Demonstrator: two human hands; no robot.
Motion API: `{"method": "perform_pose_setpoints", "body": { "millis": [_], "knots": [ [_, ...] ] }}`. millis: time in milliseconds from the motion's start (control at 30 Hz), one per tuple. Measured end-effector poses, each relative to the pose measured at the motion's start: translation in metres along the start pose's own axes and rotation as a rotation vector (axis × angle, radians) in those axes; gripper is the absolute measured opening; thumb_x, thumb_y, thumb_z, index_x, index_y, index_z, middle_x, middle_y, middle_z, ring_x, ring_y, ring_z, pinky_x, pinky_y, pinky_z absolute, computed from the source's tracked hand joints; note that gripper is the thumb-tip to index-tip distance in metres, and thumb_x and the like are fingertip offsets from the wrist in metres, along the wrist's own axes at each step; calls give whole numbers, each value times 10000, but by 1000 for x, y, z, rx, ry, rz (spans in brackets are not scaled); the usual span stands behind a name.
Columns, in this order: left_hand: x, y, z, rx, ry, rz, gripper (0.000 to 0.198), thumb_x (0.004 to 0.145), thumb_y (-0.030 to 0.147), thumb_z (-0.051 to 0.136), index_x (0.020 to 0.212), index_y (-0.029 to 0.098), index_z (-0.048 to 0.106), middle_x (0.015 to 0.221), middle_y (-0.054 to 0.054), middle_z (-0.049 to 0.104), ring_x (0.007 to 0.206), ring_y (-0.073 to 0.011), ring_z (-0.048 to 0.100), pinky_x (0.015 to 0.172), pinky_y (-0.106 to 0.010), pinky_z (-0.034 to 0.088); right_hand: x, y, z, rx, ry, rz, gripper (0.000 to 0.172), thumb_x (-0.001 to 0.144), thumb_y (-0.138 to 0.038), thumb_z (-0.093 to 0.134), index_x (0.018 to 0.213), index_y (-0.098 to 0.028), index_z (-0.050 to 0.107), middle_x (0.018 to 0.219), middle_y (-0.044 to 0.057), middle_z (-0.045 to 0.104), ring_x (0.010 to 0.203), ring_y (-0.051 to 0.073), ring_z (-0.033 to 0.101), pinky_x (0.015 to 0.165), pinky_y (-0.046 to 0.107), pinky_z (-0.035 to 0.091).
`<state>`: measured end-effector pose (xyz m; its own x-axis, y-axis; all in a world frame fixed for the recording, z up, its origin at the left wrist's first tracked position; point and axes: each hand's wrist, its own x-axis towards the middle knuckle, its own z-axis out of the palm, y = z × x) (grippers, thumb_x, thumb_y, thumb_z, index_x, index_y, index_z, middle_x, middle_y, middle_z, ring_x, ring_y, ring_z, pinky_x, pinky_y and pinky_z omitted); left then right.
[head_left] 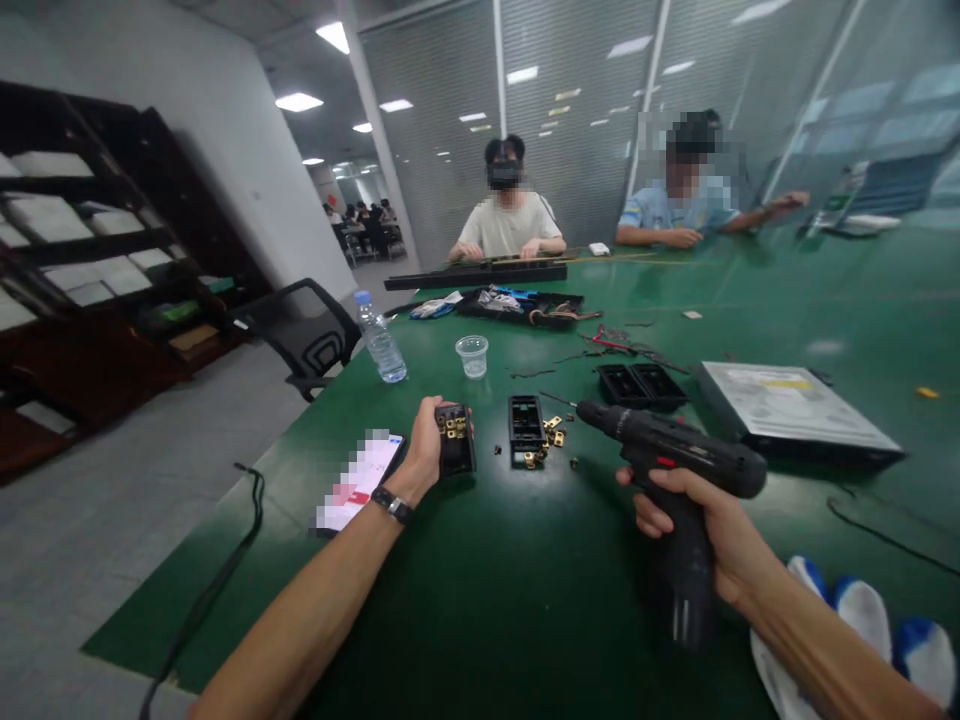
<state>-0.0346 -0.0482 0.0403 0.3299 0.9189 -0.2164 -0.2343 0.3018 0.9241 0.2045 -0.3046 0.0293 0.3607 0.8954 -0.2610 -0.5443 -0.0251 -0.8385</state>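
Simultaneously held: a black housing (pixel 463 458) and a power drill (pixel 679 450)

From the head view, the left hand (pixel 426 445) was closed around the black housing, just beside a phone (pixel 367 480), while the right hand (pixel 694 500) was wrapped round the drill's grip. The held housing faced the camera open, brass-coloured pieces (pixel 451 428) seated in its upper part; whether it touched the green worktop (pixel 525 600) could not be told. Just to its right, a second housing (pixel 525 425) lay on the worktop, its compartments dark, with loose brass parts (pixel 555 437) along its right side and lower end. The drill's thin bit (pixel 561 400) pointed toward it; whether the tip made contact was unclear.

Farther back stood a clear cup (pixel 472 358) and a blue-capped bottle (pixel 381 340), their contents hard to make out. A black tray (pixel 480 310) held blue, white and grey bundles and some wires. Beyond the drill sat a two-bay case (pixel 641 388), its insides dark.

A label with a yellow band (pixel 791 384) marked a silver metal box (pixel 832 415), its print too small to read. The phone's screen was pixelated, a red patch showing.

Most of the left fingers were hidden behind the housing. Blue-and-white gloves (pixel 862 620) lay partly under the right forearm's outline, cut off below.
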Motion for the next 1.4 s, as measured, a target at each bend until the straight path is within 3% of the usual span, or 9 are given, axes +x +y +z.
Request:
{"method": "perform_pose_setpoints", "body": {
  "millis": [133, 267, 367, 567, 833, 1133, 1400],
  "knots": [
    [12, -9, -6, 29, 83, 186, 456, 871, 571, 535, 832, 161, 730, 681, -72, 698, 557, -186, 627, 534, -279, 491, -11, -5, 14, -115, -61, -56, 194, 903, -395, 779, 914, -202, 794, 525, 0, 532, 498, 172, 410, 563, 359, 404],
    [27, -15, -15, 44, 155, 362, 463, 871, 584, 532, 845, 173, 743, 737, -54, 709, 636, -200, 650, 566, -290, 498, -23, -11, 43, -238, -176, -76, 278, 930, -445, 783, 982, -174, 815, 523, 12, 575, 483, 184, 483, 555, 353, 416],
    [35, -16, -20, 48, 187, 414, 478, 890, 592, 509, 840, 179, 744, 736, -43, 694, 658, -202, 644, 576, -296, 500, -29, -12, 69, -308, -193, -35, 284, 949, -425, 765, 1026, -156, 813, 547, 21, 620, 523, 194, 553, 590, 343, 432],
    [45, -17, -19, 21, 223, 425, 471, 889, 590, 495, 790, 191, 725, 702, -38, 659, 637, -195, 616, 558, -296, 482, -22, -5, 103, -533, -232, -28, 352, 948, -492, 751, 1037, -152, 778, 553, 2, 640, 525, 189, 558, 598, 338, 406],
    [54, -19, -17, 15, 203, 422, 478, 903, 587, 466, 790, 196, 716, 674, -38, 646, 625, -208, 625, 575, -315, 508, 5, -6, 110, -859, -294, -86, 345, 993, -486, 675, 1061, -162, 770, 572, 14, 690, 547, 207, 603, 668, 372, 430],
    [49, -18, -17, 45, 195, 429, 477, 904, 569, 445, 811, 192, 722, 694, -48, 673, 648, -212, 631, 579, -314, 511, 13, -6, 106, -907, -360, -98, 332, 1041, -476, 633, 1088, -177, 769, 571, 6, 695, 568, 209, 620, 678, 368, 445],
    [49, -20, -17, 17, 149, 394, 450, 901, 547, 453, 849, 194, 726, 719, -45, 690, 641, -201, 637, 579, -304, 522, 5, -5, 112, -951, -304, -124, 297, 1022, -474, 630, 1041, -200, 742, 562, -15, 671, 529, 190, 583, 629, 352, 430]
  ]
}}
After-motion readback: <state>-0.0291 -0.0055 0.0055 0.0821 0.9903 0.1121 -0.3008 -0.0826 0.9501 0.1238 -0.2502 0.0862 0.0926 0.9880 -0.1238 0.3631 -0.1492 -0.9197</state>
